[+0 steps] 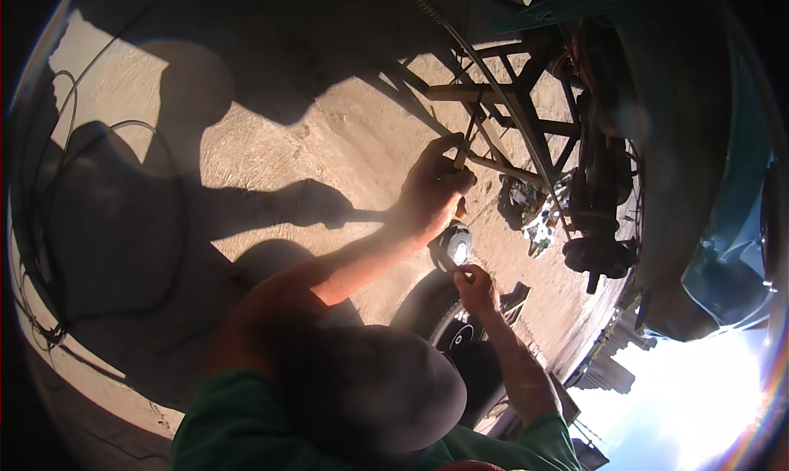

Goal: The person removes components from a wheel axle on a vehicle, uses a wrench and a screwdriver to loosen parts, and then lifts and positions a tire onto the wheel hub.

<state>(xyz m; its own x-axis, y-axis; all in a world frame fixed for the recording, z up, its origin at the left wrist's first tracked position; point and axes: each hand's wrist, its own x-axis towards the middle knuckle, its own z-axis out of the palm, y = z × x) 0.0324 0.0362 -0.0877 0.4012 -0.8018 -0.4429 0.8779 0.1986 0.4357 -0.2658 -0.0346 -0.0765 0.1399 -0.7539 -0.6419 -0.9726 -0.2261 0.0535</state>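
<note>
Head camera: a left hand [431, 188] grasps a slim pale piece [461, 157] beside the near corner of a dark metal frame [460, 92], apparently closed around it to keep it steady. Lower, a right hand [477, 288] pinches a dark flat strip [445, 259] beside a round, bright-centred item [457, 242]; whether these join cannot be told. A mixed heap [538, 228] lies on sunlit ground [279, 146] by the frame's lower edge; a wheel [462, 335] sits just below the right hand.

One left hand [431, 193], one right hand [478, 293]

In the left grip, one thin rod [470, 131]; between both hands, one round black object [455, 242]; right of that grip, one dark metal frame [467, 92], one mixed-colour heap [538, 224]; below, one wheel [456, 334].
</note>
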